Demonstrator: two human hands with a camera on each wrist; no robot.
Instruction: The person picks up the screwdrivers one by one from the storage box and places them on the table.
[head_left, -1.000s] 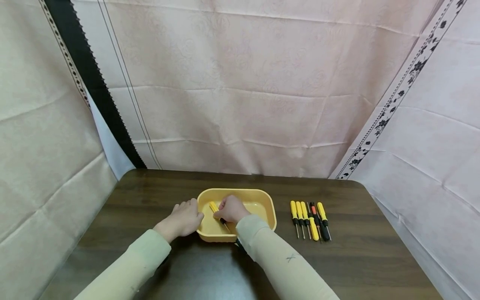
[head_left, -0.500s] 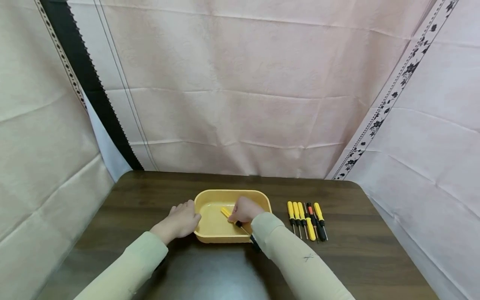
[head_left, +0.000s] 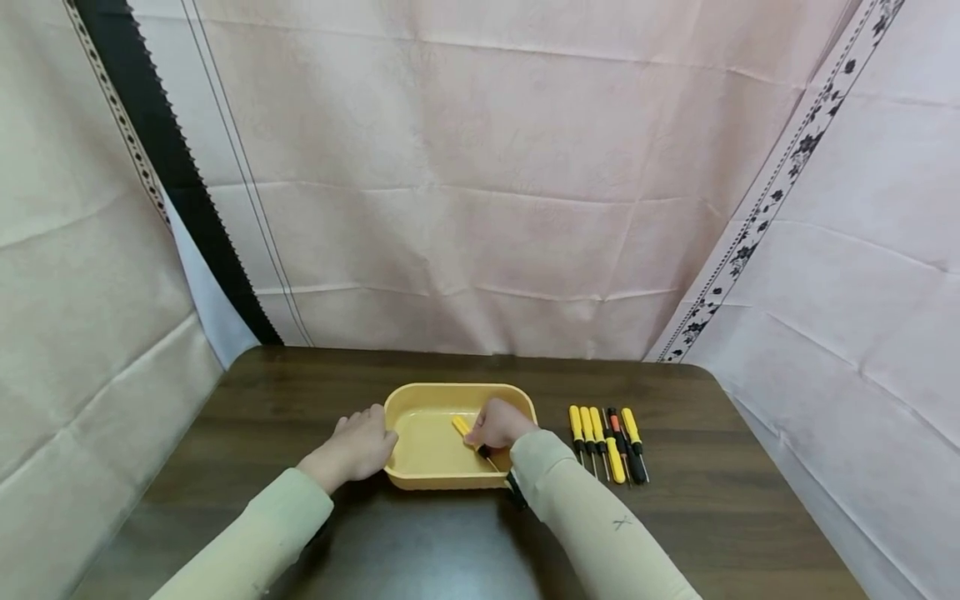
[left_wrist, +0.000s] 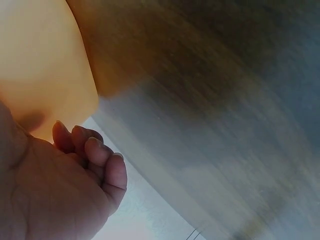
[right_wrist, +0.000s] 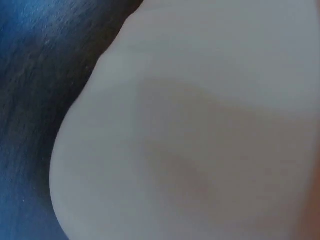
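A yellow tray point(head_left: 442, 482) stands on the dark wooden table. Over its left rim rests my left hand point(head_left: 358, 444), the thumb at the rim. The left wrist view shows that hand point(left_wrist: 65, 185) with fingers curled beside the tray's wall point(left_wrist: 45, 65). Inside the tray, toward the right, my right hand point(head_left: 498, 423) grips a small screwdriver point(head_left: 461, 426) with a yellow handle and black collar. Its shaft points down toward the tray's front right. A pale, blurred surface fills most of the right wrist view, and the right fingers are hidden there.
Right of the tray lies a row of several screwdrivers point(head_left: 587, 429), mostly yellow-handled, one with a red and black handle point(head_left: 617, 427). They lie side by side on the table point(head_left: 420, 550). Pale cloth point(head_left: 465, 208) hangs behind the table and at both sides.
My right hand has moved to the right within the tray, carrying the screwdriver. The left hand stays at the left rim. The whole head view has shifted slightly.
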